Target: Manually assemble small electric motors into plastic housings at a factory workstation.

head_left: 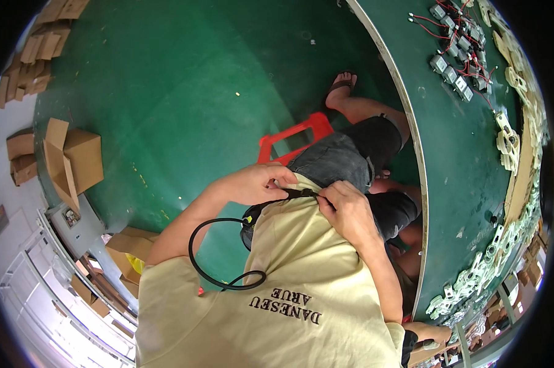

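Both of my hands are at my waist, on a black strap [296, 193] across the front of my pale yellow T-shirt [313, 264]. My left hand [255, 184] is closed, thumb and fingers pinching the strap near its left part. My right hand [349, 211] pinches the strap's other end, beside what looks like a small black buckle [309, 192]. Whether the buckle is joined I cannot tell. A black pouch [247, 234] hangs at my left side, and a black cable [191, 242] loops from it.
A green-topped table [448, 159] on my right carries small motors with red wires [454, 76] and many pale plastic parts [473, 276]. A red stool [292, 135] stands ahead on the green floor. Cardboard boxes [84, 159] lie left. Another person's hand [433, 333] shows at lower right.
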{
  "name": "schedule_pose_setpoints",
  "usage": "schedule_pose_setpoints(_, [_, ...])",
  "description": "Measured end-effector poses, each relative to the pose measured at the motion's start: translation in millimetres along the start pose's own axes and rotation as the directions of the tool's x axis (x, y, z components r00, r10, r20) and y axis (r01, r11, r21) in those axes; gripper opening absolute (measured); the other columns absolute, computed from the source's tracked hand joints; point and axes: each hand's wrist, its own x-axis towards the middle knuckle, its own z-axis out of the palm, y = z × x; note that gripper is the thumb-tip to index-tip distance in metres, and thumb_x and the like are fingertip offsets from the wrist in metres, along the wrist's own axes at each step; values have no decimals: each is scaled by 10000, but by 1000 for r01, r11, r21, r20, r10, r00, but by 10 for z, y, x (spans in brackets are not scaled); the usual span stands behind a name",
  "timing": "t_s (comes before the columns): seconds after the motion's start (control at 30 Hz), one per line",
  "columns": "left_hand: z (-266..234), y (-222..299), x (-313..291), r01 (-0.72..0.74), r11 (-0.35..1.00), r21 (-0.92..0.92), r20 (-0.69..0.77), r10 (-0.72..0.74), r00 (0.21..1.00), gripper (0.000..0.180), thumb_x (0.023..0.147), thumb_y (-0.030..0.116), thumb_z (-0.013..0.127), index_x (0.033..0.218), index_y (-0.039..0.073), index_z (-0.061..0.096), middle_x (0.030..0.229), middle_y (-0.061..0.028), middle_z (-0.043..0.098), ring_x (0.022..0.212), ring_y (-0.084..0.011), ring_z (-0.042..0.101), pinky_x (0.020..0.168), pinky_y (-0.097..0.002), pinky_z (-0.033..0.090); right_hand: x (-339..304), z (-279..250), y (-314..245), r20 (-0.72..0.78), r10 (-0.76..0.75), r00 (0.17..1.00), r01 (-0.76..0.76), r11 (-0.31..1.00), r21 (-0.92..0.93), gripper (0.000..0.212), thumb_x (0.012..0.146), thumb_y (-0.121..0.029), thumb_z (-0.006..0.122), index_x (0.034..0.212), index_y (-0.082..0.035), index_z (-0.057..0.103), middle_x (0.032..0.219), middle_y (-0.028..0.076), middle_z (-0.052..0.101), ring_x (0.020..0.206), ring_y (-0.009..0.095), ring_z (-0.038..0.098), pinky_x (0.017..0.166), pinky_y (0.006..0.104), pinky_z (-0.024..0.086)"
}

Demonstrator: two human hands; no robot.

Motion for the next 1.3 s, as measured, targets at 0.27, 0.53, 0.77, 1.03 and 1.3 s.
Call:
schedule_pose_setpoints(0.27, [-59, -79, -218, 244, 921, 305, 53, -272, 961, 389, 773, 104, 722, 1129, 32, 581, 1060, -151, 667, 1002, -305, 652, 876, -399, 529, -4, -27, 7, 31, -13, 999, 13, 1000, -15, 87, 797, -49, 724, 874, -25, 691, 862, 102, 649, 842, 307, 637, 750, 399, 533])
schedule_pose_setpoints(0.53, [-28, -150, -193, 196, 858, 475, -28, -208, 978, 326, 801, 73, 659, 1114, 15, 587, 1040, -152, 665, 920, -280, 657, 775, -409, 510, 14, -42, 11, 45, -11, 999, 10, 1000, 5, 90, 797, -49, 722, 878, -24, 691, 867, 104, 652, 843, 311, 639, 750, 402, 533])
schedule_pose_setpoints(0.77, [-151, 258, -4, 348, 910, -225, 99, -334, 937, 350, 931, 295, 694, 1080, -16, 638, 920, -90, 703, 860, -189, 694, 748, -317, 542, 9, -51, 34, 48, -13, 999, 12, 1000, 21, 91, 797, -46, 719, 880, -25, 690, 866, 104, 652, 846, 310, 638, 756, 400, 529])
schedule_pose_setpoints(1.03, [-55, 346, 385, 560, 820, 119, 291, -568, 770, 380, 932, 370, 709, 1001, -4, 694, 833, -61, 712, 750, -138, 683, 697, -285, 557, -39, -96, 51, 47, -11, 999, 11, 1000, 6, 114, 802, -72, 724, 905, -29, 701, 876, 97, 657, 855, 304, 640, 770, 397, 533])
schedule_pose_setpoints(1.3, [79, 306, 192, 267, 956, 118, 121, -281, 952, 378, 870, 236, 753, 1163, 52, 601, 914, -115, 696, 832, -219, 688, 761, -331, 532, -177, -195, 46, 55, 50, 997, -46, 996, -70, 150, 820, -107, 716, 945, -26, 696, 899, 99, 657, 867, 299, 647, 773, 395, 536])
